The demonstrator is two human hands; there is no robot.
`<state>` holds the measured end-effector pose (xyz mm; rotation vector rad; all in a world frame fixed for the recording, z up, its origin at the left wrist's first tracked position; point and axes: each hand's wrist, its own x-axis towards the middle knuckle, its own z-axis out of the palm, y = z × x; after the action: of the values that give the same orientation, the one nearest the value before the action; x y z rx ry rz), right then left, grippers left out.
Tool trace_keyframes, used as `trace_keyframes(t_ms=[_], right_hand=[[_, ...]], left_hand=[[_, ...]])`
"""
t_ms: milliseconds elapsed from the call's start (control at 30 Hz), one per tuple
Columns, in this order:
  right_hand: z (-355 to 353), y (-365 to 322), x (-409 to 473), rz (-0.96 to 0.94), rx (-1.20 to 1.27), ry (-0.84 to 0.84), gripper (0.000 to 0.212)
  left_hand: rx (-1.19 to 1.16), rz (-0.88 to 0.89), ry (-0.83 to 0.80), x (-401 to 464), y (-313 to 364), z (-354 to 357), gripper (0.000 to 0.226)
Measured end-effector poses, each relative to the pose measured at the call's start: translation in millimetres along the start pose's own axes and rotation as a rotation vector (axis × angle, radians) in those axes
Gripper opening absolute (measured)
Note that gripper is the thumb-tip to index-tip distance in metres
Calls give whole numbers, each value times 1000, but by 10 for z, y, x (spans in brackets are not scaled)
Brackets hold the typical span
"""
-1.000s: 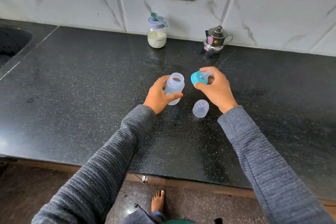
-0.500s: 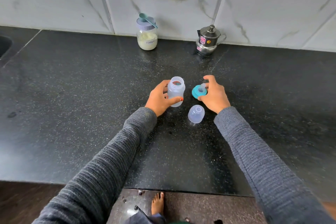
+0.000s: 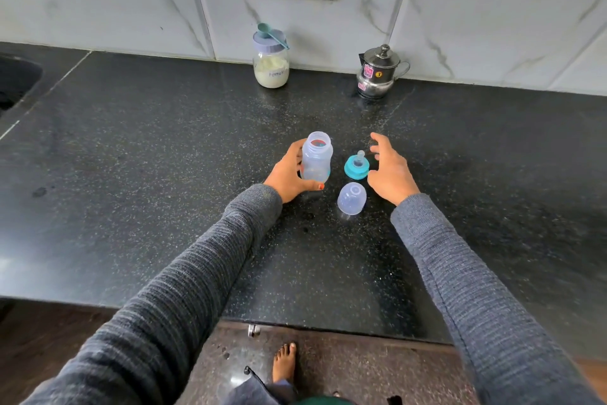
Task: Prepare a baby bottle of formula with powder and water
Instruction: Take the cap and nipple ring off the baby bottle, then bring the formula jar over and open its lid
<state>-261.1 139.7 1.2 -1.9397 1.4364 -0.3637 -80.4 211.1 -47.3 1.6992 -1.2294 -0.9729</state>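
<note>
The left grip (image 3: 289, 173) is clamped around the open baby bottle (image 3: 316, 156), upright on the black bench (image 3: 131, 141). Right of the bottle, the right grip (image 3: 389, 169) hovers, fingers apart, beside the teal nipple ring (image 3: 355, 167); the clear cap (image 3: 351, 198) stands near.

I see a black speckled countertop (image 3: 164, 148). On it stand an open baby bottle (image 3: 316, 156), a teal nipple ring (image 3: 355, 167) just beside it, and a clear cap (image 3: 351, 198). By the wall stand a formula jar (image 3: 271, 63) and a steel pot (image 3: 377, 73).
</note>
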Motion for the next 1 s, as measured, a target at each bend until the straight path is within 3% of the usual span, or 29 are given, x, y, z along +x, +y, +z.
trace_keyframes(t_ms=[167, 467, 733, 1000], right_hand=[[-110, -106, -205, -150, 118, 58, 68], [-69, -404, -427, -302, 318, 158, 45], [-15, -691, -418, -397, 315, 133, 40], [11, -996, -85, -439, 266, 128, 39]], left_hand=[[90, -16, 30, -140, 135, -89, 95], [27, -31, 298, -653, 216, -163, 76], [106, -58, 406, -804, 162, -432, 77], [151, -44, 430, -405, 84, -870, 75]])
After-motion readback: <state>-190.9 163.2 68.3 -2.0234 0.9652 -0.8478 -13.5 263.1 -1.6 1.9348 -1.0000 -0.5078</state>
